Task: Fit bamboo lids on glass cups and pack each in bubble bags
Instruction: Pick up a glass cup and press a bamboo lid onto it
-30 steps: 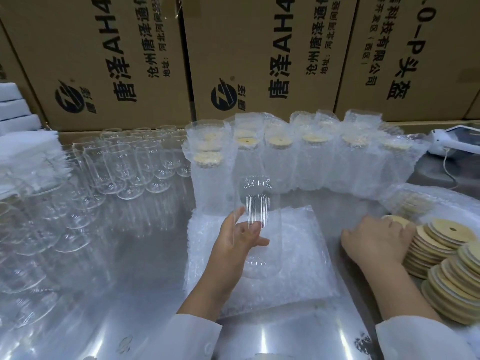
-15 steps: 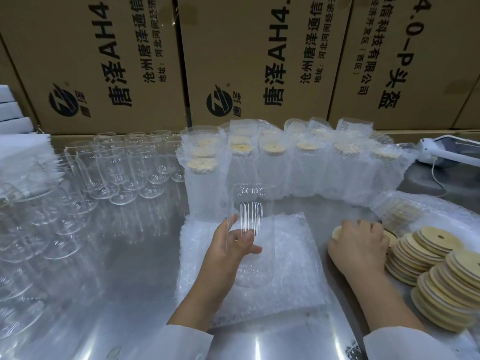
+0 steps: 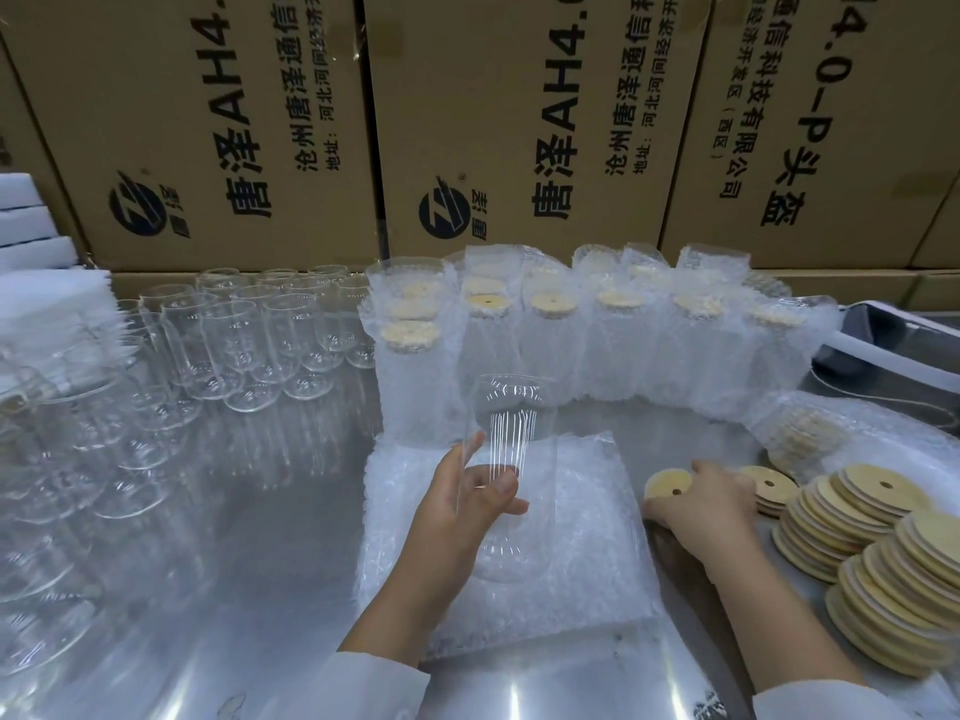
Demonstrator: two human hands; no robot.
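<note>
Head view: L hand (image 3: 457, 511) has fingers wrapped round a tall clear glass cup (image 3: 511, 459), upright over a flat stack of white bubble bags (image 3: 582, 537); can't tell if the base touches. R hand (image 3: 701, 506) has fingers curled on a round bamboo lid w/ centre hole (image 3: 667, 485), beside fanned piles of bamboo lids (image 3: 857, 511). Behind: row of bagged, lidded cups (image 3: 623, 345); bare glass cups (image 3: 249, 340) at left; brown cardboard boxes (image 3: 519, 122) at back.

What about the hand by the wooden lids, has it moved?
Yes. The right hand has slid left, off the lid stacks, toward the glass cup, holding one bamboo lid.
</note>
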